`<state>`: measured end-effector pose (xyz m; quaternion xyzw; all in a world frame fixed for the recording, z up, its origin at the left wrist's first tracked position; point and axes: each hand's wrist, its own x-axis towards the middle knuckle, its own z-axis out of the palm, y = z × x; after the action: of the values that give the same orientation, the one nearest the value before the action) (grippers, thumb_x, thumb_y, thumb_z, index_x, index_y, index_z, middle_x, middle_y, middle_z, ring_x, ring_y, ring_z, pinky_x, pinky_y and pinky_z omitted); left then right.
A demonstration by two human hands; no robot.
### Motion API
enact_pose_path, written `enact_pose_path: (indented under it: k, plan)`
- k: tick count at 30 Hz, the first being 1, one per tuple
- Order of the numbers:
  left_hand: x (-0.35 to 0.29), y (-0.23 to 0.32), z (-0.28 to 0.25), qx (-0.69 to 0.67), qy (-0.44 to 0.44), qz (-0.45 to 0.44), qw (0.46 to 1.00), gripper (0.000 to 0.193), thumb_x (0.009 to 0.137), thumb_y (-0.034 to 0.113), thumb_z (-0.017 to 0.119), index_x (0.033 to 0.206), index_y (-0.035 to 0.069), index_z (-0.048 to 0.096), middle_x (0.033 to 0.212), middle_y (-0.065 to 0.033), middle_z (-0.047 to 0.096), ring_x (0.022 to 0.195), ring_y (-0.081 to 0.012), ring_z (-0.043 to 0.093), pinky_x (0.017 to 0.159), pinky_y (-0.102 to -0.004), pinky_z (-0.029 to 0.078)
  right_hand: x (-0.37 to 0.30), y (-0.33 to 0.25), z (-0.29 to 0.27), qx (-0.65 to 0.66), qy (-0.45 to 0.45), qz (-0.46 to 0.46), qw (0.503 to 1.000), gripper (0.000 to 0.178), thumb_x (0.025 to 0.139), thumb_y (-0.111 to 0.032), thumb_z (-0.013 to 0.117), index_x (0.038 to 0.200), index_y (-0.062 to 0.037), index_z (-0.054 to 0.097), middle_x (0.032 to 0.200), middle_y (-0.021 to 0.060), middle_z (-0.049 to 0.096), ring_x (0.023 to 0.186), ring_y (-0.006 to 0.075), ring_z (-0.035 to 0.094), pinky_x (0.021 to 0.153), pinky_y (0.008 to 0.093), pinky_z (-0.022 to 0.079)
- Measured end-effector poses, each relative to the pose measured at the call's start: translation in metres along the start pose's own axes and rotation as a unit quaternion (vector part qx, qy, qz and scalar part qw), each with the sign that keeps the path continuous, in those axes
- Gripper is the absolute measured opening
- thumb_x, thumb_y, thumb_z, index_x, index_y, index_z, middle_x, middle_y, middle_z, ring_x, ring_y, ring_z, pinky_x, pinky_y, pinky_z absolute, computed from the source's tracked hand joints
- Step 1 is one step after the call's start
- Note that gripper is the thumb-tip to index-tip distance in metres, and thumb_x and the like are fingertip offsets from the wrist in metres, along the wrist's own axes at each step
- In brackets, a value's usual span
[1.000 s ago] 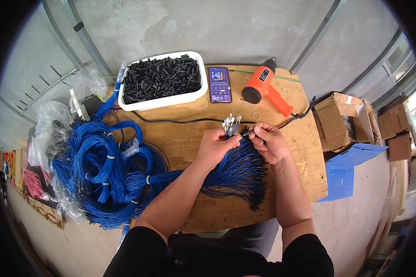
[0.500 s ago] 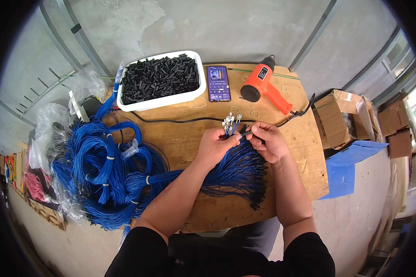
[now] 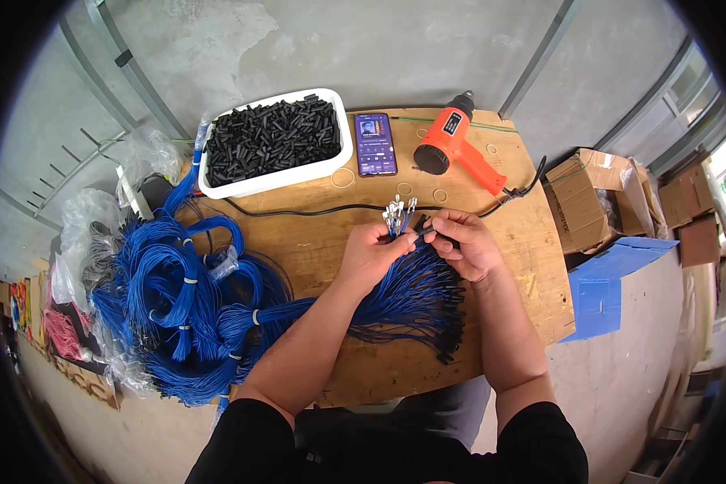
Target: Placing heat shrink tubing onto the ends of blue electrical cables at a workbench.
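My left hand (image 3: 371,256) is closed round a small bunch of blue wires, and their pale metal terminals (image 3: 397,213) stick up above the fingers. Close beside it, my right hand (image 3: 469,244) pinches a short black sleeve (image 3: 426,231) between thumb and fingers, near the left fingertips. Whether a wire runs inside that sleeve I cannot tell. Below both hands a thick bundle of blue wires (image 3: 411,290) fans out over the table, with black sleeves on many ends (image 3: 448,343). It runs left under my left forearm.
On the wooden table (image 3: 315,242), a white tray (image 3: 278,187) holds many black sleeves. A phone (image 3: 376,145), an orange heat gun (image 3: 453,141) and rubber bands (image 3: 343,177) are nearby. A black cord (image 3: 298,213) crosses behind my hands. Coiled blue wires (image 3: 169,282) fill the left; a cardboard box (image 3: 581,202) stands right.
The whole view has shifted slightly. Both hands keep nearly the same grip and place, with the black sleeve still at the left fingertips.
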<state>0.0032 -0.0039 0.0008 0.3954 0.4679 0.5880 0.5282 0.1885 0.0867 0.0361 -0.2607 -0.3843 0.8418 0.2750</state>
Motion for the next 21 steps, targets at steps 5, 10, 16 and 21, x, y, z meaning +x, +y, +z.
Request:
enact_pose_path:
  k: [5, 10, 16, 21]
  plan:
    - [0.002, -0.001, 0.0, 0.07, 0.031, 0.024, 0.997, 0.017, 0.092, 0.012, 0.071, 0.103, -0.002, 0.069, 0.085, -0.0022, 0.068, 0.078, -0.0064, 0.062, 0.071, -0.0207, 0.05, 0.005, -0.001, -0.005, 0.004, 0.079, -0.061, 0.995, 0.012, 0.096, -0.009, 0.064, 0.1, 0.002, 0.065, 0.08, 0.0063, 0.066, 0.057, 0.0048, 0.047, 0.042, 0.0161, 0.029]
    - [-0.001, 0.005, 0.004, 0.057, 0.038, 0.01, 0.998, 0.018, 0.093, 0.009, 0.068, 0.106, -0.003, 0.07, 0.082, 0.0001, 0.064, 0.073, -0.0046, 0.056, 0.065, -0.0202, 0.046, 0.005, 0.002, -0.002, -0.032, 0.124, -0.135, 0.983, 0.015, 0.095, -0.01, 0.066, 0.103, 0.0021, 0.066, 0.081, 0.0046, 0.066, 0.057, 0.0037, 0.045, 0.046, 0.0161, 0.031]
    - [0.0, -0.002, 0.005, 0.054, -0.003, 0.037, 0.998, 0.016, 0.092, 0.011, 0.069, 0.103, 0.001, 0.074, 0.076, 0.0023, 0.064, 0.067, -0.0024, 0.053, 0.057, -0.0208, 0.042, 0.001, 0.007, 0.015, -0.089, 0.108, -0.132, 0.981, 0.019, 0.093, -0.009, 0.069, 0.108, 0.0028, 0.066, 0.08, 0.0005, 0.064, 0.057, 0.0019, 0.042, 0.049, 0.0167, 0.031]
    - [-0.001, 0.001, 0.006, 0.16, -0.035, 0.082, 0.983, 0.017, 0.091, 0.01, 0.07, 0.105, 0.0, 0.074, 0.081, 0.0002, 0.07, 0.07, -0.0047, 0.057, 0.063, -0.0233, 0.048, 0.0, 0.01, 0.009, -0.114, 0.076, -0.149, 0.979, 0.015, 0.093, -0.008, 0.068, 0.104, 0.0018, 0.067, 0.078, -0.0001, 0.064, 0.057, 0.0013, 0.041, 0.049, 0.017, 0.03]
